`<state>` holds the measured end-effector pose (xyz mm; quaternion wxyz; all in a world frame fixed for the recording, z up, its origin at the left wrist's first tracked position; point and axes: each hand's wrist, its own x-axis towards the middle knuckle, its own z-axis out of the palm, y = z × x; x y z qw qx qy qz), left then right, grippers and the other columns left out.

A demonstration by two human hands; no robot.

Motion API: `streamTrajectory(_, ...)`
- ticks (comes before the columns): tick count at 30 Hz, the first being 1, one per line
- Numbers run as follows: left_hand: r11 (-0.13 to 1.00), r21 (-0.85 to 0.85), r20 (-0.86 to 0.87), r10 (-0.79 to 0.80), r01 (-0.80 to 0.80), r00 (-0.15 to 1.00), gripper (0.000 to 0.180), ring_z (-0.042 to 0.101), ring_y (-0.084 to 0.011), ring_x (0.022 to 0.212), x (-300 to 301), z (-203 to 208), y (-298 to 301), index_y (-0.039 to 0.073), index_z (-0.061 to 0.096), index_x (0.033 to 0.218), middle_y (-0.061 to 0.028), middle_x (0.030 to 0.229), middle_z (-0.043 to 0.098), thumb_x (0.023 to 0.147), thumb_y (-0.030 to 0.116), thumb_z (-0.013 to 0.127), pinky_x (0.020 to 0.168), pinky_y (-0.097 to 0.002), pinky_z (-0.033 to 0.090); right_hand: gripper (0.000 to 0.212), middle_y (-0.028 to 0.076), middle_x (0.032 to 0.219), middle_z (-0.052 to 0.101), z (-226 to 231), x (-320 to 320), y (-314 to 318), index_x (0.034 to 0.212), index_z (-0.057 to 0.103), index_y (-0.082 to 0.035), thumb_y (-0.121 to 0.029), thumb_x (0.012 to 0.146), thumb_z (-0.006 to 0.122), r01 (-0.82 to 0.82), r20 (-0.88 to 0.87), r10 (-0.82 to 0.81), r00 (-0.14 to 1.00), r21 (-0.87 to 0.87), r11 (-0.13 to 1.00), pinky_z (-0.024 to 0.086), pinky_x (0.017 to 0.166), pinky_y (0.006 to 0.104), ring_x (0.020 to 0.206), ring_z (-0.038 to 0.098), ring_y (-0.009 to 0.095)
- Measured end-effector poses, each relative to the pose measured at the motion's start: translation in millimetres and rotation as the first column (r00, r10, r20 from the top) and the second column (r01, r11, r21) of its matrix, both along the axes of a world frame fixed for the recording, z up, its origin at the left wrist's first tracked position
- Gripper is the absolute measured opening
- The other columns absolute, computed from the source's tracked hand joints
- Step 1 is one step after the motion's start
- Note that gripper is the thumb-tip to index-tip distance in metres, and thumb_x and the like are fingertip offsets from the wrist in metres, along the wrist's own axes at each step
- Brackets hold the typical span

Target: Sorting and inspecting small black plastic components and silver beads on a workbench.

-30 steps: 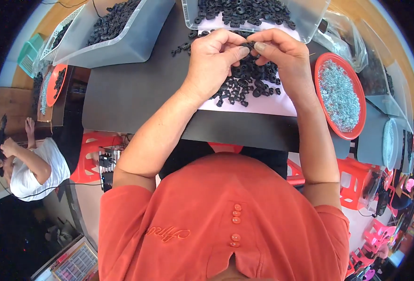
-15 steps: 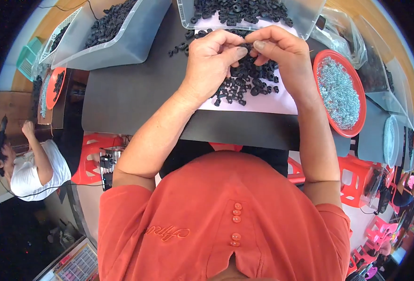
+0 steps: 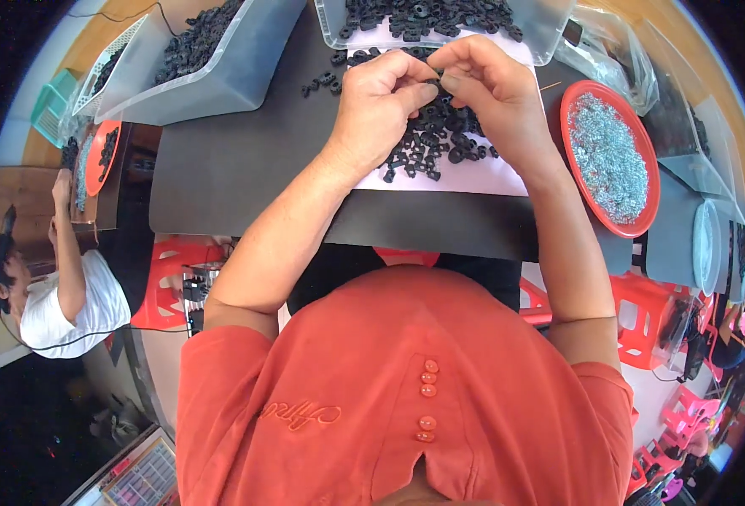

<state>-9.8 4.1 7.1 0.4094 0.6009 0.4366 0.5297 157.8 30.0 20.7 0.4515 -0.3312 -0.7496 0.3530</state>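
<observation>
Fingertips of left hand [image 3: 385,93] and right hand [image 3: 484,84] pinch a small black part [image 3: 436,81].

Both bare forearms are reaching forward from orange short sleeves, the left hand [image 3: 381,94] and right hand [image 3: 484,84] meeting fingertip to fingertip, knuckles curled and thumbs pinching together, wrists angling inward toward each other.

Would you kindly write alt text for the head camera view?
Seen from above, a person's left hand and right hand pinch a small black part together over a pile of small black ring-shaped parts on a dark table, beside a round red tray of silvery bits.
</observation>
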Motion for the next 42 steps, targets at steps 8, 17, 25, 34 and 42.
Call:
streamTrajectory(8,0.998,0.055,0.101,0.01,-0.015,0.995,0.007,0.055,-0.0046,0.059,-1,-2,2,0.001,0.069,0.093,0.0004,0.072,0.062,0.086,0.001,0.067,0.046,-0.0187,0.042,0.014,0.003,0.075,0.063,-6,-5,1,0.096,0.066,-0.001,-0.013,0.089,0.064,0.028,-0.13,-0.056,0.99,-0.208,0.978,0.048,0.058,0.0235,0.065,0.057,0.008)
streamTrajectory(17,0.993,-0.114,0.054,0.05,-0.044,0.997,0.01,0.059,-0.0071,0.059,-1,6,-1,0.0,0.07,0.095,-0.0026,0.073,0.065,0.086,0.003,0.068,0.045,-0.0195,0.043,0.016,0.006,0.069,0.065,-14,-9,2,0.089,0.068,0.0,-0.016,0.088,0.065,0.185,-0.033,-0.186,0.982,-0.032,0.982,0.049,0.056,0.0262,0.06,0.058,0.01)
streamTrajectory(25,0.993,-0.117,0.121,0.037,-0.023,0.992,0.009,0.059,-0.0084,0.059,0,4,0,-0.002,0.069,0.095,-0.004,0.074,0.065,0.087,0.001,0.066,0.044,-0.0204,0.045,0.018,0.009,0.069,0.065,-10,-7,1,0.095,0.068,0.0,-0.014,0.087,0.062,0.14,-0.057,-0.145,0.988,-0.088,0.986,0.05,0.057,0.0282,0.06,0.06,0.012)
streamTrajectory(34,0.991,-0.125,0.067,0.06,-0.051,0.996,0.007,0.059,-0.0078,0.058,0,8,-2,-0.001,0.07,0.093,-0.0039,0.073,0.065,0.086,-0.001,0.067,0.043,-0.0197,0.043,0.018,0.009,0.067,0.064,-8,-7,0,0.095,0.069,0.0,-0.012,0.086,0.061,0.156,0.009,-0.156,0.988,-0.088,0.984,0.048,0.056,0.0292,0.059,0.06,0.012)
streamTrajectory(42,0.991,-0.114,0.016,0.074,-0.072,0.997,0.008,0.06,-0.0074,0.057,1,6,-3,-0.001,0.069,0.093,-0.0037,0.074,0.066,0.086,-0.001,0.067,0.042,-0.019,0.043,0.017,0.018,0.075,0.067,-6,-8,-4,0.094,0.068,0.0,-0.008,0.081,0.061,0.203,0.083,-0.206,0.975,0.049,0.978,0.05,0.065,0.037,0.068,0.066,0.029)
